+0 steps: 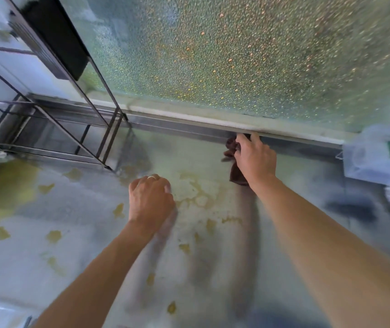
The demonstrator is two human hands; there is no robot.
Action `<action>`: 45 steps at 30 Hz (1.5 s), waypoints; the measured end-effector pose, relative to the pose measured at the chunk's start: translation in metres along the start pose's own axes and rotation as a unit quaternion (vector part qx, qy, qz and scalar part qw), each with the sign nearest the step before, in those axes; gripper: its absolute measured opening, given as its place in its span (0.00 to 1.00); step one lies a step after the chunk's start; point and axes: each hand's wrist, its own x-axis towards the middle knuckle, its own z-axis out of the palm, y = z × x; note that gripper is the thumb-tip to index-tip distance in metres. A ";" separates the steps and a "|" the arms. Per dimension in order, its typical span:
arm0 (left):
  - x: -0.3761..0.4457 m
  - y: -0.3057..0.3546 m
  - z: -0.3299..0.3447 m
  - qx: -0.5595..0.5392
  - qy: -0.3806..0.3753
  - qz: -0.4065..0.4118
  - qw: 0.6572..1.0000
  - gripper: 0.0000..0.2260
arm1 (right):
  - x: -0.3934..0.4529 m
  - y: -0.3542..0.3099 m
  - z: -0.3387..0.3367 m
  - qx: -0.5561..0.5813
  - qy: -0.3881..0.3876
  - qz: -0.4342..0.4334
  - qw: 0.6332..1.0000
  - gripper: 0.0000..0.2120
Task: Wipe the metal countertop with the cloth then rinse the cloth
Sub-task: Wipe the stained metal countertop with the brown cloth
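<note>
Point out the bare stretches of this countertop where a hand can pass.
Free: the countertop between the right hand and the plastic bags, and the near left, stained only. Crowded: far left, under the wire rack; the centre, where the left hand rests.

Bright daylight through the frosted window (236, 55); motion blur throughout, wide-angle bending at edges.
</note>
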 end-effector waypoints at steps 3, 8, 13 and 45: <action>-0.002 -0.001 0.003 -0.001 0.006 -0.004 1.000 0.11 | -0.007 0.026 -0.001 0.007 -0.008 0.050 0.999 0.13; -0.004 0.000 0.001 -0.006 0.000 -0.004 1.000 0.10 | -0.021 0.069 -0.006 0.023 -0.005 0.112 0.993 0.14; -0.002 -0.002 -0.002 -0.010 -0.010 -0.004 1.000 0.09 | -0.036 0.085 -0.002 0.059 0.023 0.123 0.990 0.17; -0.001 -0.010 0.012 -0.007 0.020 0.033 0.999 0.09 | -0.090 -0.058 0.024 0.194 0.061 0.040 0.978 0.13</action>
